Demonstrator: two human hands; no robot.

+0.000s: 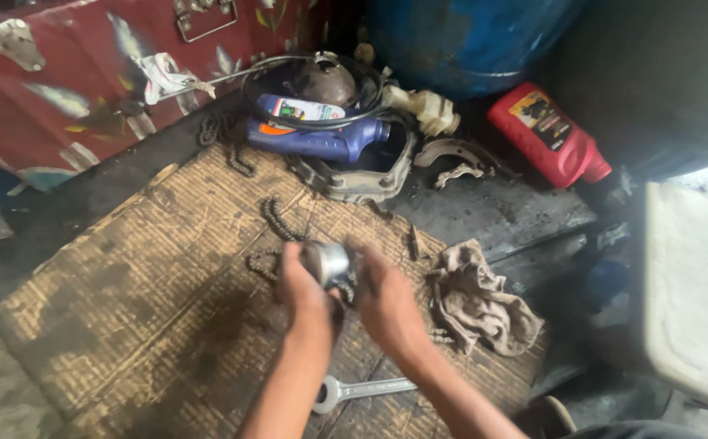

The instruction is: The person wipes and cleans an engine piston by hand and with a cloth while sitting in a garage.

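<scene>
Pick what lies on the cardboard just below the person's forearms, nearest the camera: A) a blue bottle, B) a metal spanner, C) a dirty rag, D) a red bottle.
B: a metal spanner lies on the cardboard under the forearms, while the red bottle and the blue bottle sit farther back and the dirty rag lies to the right of the hands.

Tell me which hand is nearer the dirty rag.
Right. The right hand sits just left of the rag in the picture, a short gap apart. The left hand is farther off, beyond the metal part both hands hold.
</scene>
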